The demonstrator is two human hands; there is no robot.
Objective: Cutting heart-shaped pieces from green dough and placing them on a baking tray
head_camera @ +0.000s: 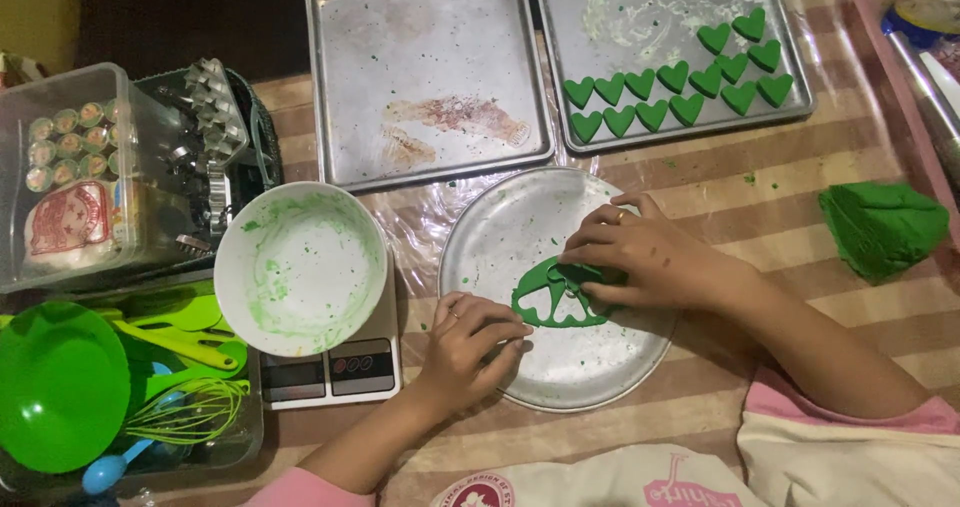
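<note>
On the round metal plate (pixel 560 367), a rolled sheet of green dough (pixel 553 302) with heart-shaped holes is pressed under the right hand (pixel 645 257), its grip closed on a cutter (pixel 572 272), while the plate's rim is touched by the loosely curled, empty left hand (pixel 468 347).

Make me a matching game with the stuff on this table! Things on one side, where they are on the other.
Things:
1. white bowl
2. green hearts
3. flat green dough
4. green whisk

Places:
A. on the round metal plate, under the right hand
B. in the clear tub at the left
C. on the kitchen scale
D. in rows on the right baking tray

Pairs: 1-C, 2-D, 3-A, 4-B
</note>
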